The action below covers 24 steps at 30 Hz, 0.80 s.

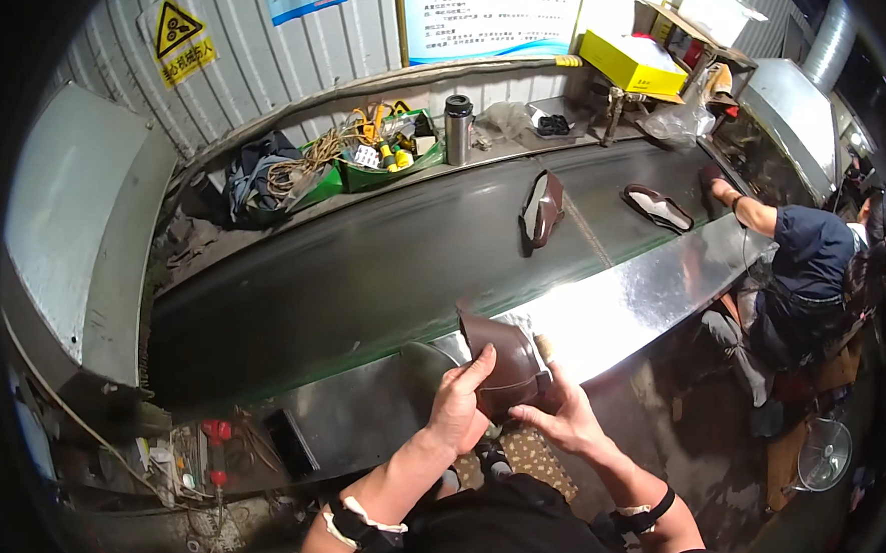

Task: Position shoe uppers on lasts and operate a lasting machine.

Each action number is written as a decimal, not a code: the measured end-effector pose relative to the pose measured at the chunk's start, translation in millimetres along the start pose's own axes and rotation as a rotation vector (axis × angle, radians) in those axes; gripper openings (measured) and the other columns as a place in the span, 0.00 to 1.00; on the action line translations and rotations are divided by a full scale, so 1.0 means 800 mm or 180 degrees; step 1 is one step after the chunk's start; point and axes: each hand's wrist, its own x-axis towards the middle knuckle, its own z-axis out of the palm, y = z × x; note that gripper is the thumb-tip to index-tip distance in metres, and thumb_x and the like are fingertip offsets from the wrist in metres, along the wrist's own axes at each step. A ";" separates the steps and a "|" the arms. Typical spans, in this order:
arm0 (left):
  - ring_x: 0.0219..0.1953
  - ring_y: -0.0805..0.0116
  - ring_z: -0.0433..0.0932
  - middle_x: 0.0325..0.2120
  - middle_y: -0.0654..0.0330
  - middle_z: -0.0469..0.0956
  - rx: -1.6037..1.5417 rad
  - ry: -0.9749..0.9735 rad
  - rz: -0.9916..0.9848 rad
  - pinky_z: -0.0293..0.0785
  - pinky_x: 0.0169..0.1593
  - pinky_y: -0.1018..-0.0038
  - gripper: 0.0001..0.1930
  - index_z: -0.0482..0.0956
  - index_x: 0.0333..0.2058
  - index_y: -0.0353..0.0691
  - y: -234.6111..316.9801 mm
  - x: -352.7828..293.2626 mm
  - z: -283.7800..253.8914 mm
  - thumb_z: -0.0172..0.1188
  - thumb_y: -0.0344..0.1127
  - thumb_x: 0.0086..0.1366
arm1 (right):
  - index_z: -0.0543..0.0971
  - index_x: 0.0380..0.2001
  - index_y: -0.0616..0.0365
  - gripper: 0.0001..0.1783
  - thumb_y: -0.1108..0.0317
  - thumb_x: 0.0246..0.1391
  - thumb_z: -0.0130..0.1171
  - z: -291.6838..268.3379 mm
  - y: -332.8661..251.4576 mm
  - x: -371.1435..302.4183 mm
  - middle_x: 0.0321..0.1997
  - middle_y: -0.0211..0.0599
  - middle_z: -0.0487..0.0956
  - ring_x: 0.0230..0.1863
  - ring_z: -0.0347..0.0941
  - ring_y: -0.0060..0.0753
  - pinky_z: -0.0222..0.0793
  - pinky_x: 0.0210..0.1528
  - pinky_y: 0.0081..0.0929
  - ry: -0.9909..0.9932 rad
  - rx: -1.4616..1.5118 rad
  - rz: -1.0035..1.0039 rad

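A dark brown leather shoe upper [500,357] with a pale lining is held in front of me, over the near metal edge of the belt. Its left side is gripped by my left hand [459,406], the thumb pressed on the leather. My right hand [562,411] closes on the opposite side, with fingers behind it and the thumb near its lower edge. Farther off, a brown shoe upper [543,210] lies on the dark conveyor belt [364,262]. Another brown shoe upper [658,208] lies to its right, showing its light inside.
A co-worker [810,251] sits at the right, one arm reaching over the belt. Behind the belt stand a steel thermos [458,130], a green bin of tools [394,154] and a yellow box [634,64]. A metal hood [89,238] rises at left; a fan [823,455] is lower right.
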 end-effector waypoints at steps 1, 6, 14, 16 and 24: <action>0.49 0.63 0.84 0.48 0.54 0.84 0.0291 0.0111 0.0206 0.79 0.58 0.65 0.17 0.80 0.51 0.32 0.008 -0.008 0.004 0.57 0.41 0.77 | 0.59 0.70 0.66 0.47 0.70 0.54 0.76 0.005 -0.003 -0.003 0.47 0.44 0.81 0.43 0.80 0.29 0.78 0.46 0.29 -0.0065 -0.0629 -0.0363; 0.27 0.83 0.68 0.21 0.71 0.75 0.2062 0.0782 0.1604 0.66 0.31 0.76 0.24 0.76 0.21 0.34 0.028 -0.026 0.005 0.58 0.41 0.77 | 0.55 0.71 0.69 0.51 0.68 0.54 0.76 0.027 -0.027 -0.024 0.36 0.50 0.83 0.31 0.79 0.32 0.75 0.33 0.29 -0.0318 -0.1691 -0.1613; 0.23 0.73 0.74 0.18 0.65 0.78 0.2135 0.1111 0.2401 0.68 0.30 0.69 0.29 0.78 0.20 0.38 -0.001 -0.006 -0.036 0.51 0.51 0.79 | 0.51 0.76 0.61 0.48 0.65 0.63 0.68 0.054 -0.039 0.013 0.46 0.38 0.81 0.47 0.76 0.27 0.74 0.46 0.27 -0.0064 0.0485 -0.0060; 0.42 0.63 0.79 0.39 0.58 0.82 -0.0054 0.0592 0.0898 0.73 0.48 0.67 0.37 0.81 0.41 0.38 0.026 0.000 -0.079 0.42 0.70 0.73 | 0.61 0.67 0.63 0.35 0.66 0.64 0.67 0.040 -0.027 0.009 0.40 0.37 0.79 0.42 0.74 0.24 0.72 0.43 0.25 -0.0068 -0.0602 -0.0114; 0.50 0.61 0.82 0.49 0.54 0.83 0.0960 0.0824 -0.0608 0.77 0.58 0.62 0.21 0.80 0.54 0.35 0.067 0.026 -0.232 0.59 0.47 0.73 | 0.80 0.50 0.57 0.23 0.64 0.51 0.72 0.003 0.119 -0.045 0.25 0.28 0.72 0.31 0.74 0.32 0.62 0.73 0.54 -0.0975 -0.3746 -0.2295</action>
